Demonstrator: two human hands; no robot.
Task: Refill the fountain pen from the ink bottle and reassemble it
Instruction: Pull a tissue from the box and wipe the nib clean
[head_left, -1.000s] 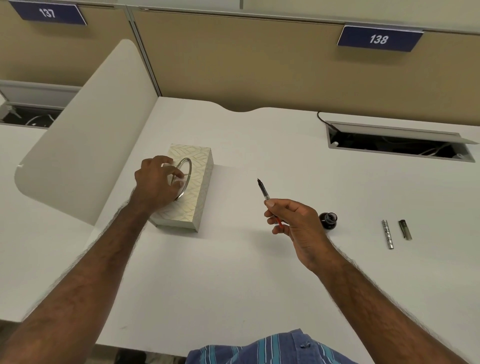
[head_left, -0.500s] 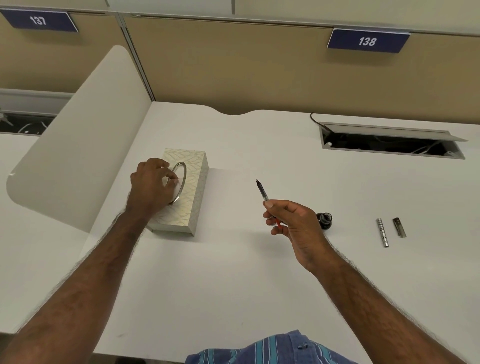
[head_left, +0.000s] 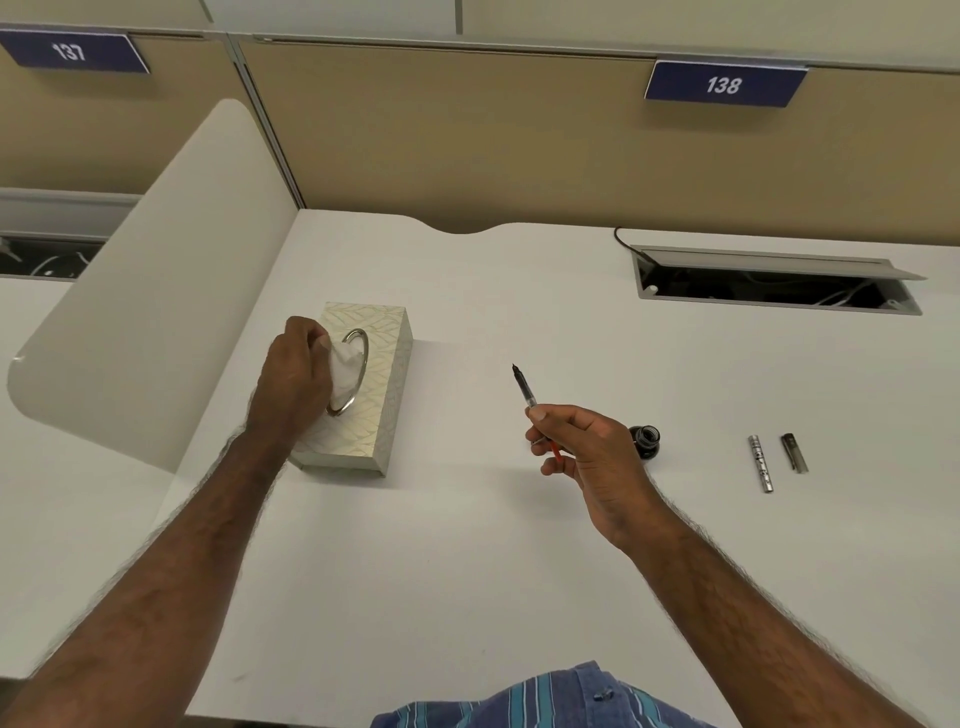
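Head view, fingers first: our left hand (head_left: 296, 379) has its fingers curled around a white tissue (head_left: 345, 371), pinching it where it rises through the metal ring on top of the tissue box (head_left: 374, 415). We judge the tissue is wanted for wiping the nib after filling. Our right hand (head_left: 587, 452) pinches the pen section (head_left: 527, 395) between thumb and forefinger, the other fingers loosely curled beneath; nib up and tilted away from us, held above the desk (head_left: 415, 571), likely so wet ink stays off the surface. A red part shows below the grip; we read it as the converter.

Ink bottle (head_left: 645, 440) stands uncapped just beside the right hand, mid-desk. Silver barrel (head_left: 760, 462) and dark cap (head_left: 795, 453) lie side by side, apart, toward the desk's right edge, out of the way until reassembly. Tissue box sits near the left edge by the divider panel (head_left: 156, 291).
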